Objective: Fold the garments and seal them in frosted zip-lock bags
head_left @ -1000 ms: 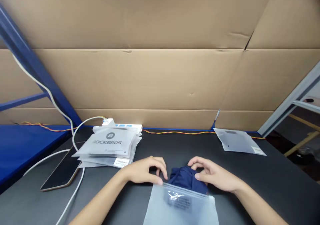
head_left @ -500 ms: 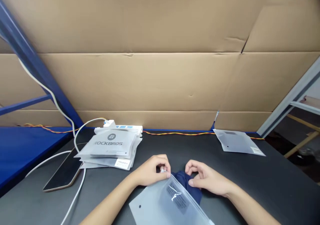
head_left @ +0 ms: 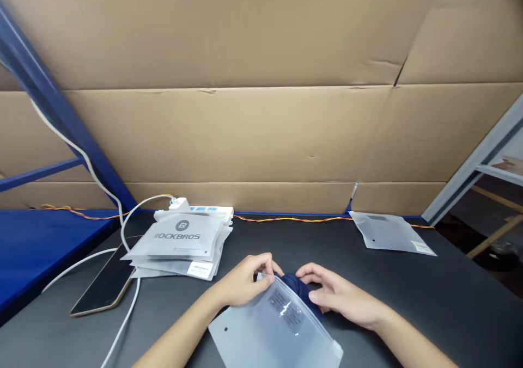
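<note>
A frosted zip bag [head_left: 261,332] with printed text and a slider at its lower right corner lies tilted at the front of the table. My left hand [head_left: 249,281] pinches the bag's upper corner beside the zip edge. Against that edge, on its right side, is a bunched dark navy cloth [head_left: 300,287]. My right hand [head_left: 335,294] holds the cloth from the right, with curled fingers behind it and the thumb in front. Part of the cloth is hidden by the bag and my fingers; whether any of it is inside the bag I cannot tell.
A stack of frosted ROCKBROS bags [head_left: 175,243] sits back left against a white power strip [head_left: 224,211]. A phone [head_left: 104,281] and a white cable [head_left: 125,324] lie left of it. Another frosted bag [head_left: 392,234] lies back right. A cardboard wall [head_left: 261,134] stands behind the table.
The bag has turned slightly, its slider corner now further up and left. The cloth is bunched closer to the bag's edge, and my right hand has shifted slightly against it.
</note>
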Demonstrator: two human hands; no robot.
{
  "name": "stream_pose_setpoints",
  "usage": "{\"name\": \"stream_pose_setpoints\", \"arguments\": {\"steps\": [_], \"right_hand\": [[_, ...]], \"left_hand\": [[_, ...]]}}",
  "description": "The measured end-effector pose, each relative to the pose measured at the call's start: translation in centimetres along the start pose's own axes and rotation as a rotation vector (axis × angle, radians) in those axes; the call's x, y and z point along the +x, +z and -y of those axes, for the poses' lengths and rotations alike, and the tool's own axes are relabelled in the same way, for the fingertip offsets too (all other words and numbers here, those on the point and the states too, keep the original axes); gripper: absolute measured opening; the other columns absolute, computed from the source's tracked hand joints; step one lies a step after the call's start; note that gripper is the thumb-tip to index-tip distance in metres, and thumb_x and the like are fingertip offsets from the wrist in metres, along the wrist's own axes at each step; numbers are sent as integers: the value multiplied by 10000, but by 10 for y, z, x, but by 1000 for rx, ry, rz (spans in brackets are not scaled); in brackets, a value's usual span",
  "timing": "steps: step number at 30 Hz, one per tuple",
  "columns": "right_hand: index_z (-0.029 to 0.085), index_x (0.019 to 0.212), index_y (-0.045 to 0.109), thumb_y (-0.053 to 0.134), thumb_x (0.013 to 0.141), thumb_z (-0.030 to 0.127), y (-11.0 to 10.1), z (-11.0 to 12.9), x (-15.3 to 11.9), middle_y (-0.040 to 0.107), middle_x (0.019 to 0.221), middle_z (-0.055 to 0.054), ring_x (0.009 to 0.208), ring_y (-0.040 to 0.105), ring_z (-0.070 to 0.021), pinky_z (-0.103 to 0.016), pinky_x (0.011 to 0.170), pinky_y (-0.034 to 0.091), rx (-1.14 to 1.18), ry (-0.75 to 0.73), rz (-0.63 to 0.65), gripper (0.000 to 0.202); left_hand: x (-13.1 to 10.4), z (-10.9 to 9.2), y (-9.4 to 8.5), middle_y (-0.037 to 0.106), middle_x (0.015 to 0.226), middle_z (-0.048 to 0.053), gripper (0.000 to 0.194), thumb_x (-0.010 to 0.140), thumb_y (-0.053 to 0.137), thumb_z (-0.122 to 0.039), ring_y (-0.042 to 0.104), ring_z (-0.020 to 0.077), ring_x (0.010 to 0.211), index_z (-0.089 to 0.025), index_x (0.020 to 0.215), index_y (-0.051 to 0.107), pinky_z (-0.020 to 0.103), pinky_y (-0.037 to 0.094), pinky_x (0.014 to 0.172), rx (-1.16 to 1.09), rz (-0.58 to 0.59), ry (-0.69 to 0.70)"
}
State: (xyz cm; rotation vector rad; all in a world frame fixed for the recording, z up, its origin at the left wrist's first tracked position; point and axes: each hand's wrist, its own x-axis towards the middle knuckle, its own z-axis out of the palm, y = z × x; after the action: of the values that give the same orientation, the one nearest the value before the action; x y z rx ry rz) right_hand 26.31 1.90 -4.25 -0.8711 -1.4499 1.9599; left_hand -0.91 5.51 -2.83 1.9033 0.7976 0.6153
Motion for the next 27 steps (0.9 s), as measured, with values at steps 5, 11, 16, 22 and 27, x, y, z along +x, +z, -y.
{"name": "stream_pose_setpoints", "arguments": {"steps": [5,11,16,22,27], "right_hand": [[256,1126,561,736,837,422,-6,0,3,540,1138,-13,718,563,-90,-238,650,507,-72,-79,-94,376],[233,1012,626,544,925,570,-4,-5,7,530,820,42,460,396,-48,-188,418,297,-263,-16,-272,358],[207,932,698,441,959,602,2,0,7,623,862,-10,709,530,-150,-257,647,418,-393,-75,-299,472],[210,961,738,326,989,618,3,6,0,710,944,-46,938,617,-247,-369,894,427,-474,-29,-163,580],[223,1016,739,346,978,631,2,8,-3,717,975,-44,942,620,-238,-357,892,440,-495,-2,-113,568]], "left_hand": [[1,4,1,716,966,54,122,925,555,-246,660,181,832,-201,822,508,281,483,726,-3,-120,-5],[3,4,15,689,1164,79,126,903,541,-207,670,195,905,-208,801,468,312,507,783,-15,-144,0],[4,4,21,707,1086,82,156,942,531,-252,674,203,927,-210,812,456,307,496,791,-55,-87,-7],[0,4,12,620,814,-10,218,966,526,-378,551,140,732,-214,847,447,242,410,668,-41,68,-45],[-2,5,3,460,669,-77,245,973,518,-454,394,105,603,-216,924,485,218,341,601,-128,280,-149]]}}
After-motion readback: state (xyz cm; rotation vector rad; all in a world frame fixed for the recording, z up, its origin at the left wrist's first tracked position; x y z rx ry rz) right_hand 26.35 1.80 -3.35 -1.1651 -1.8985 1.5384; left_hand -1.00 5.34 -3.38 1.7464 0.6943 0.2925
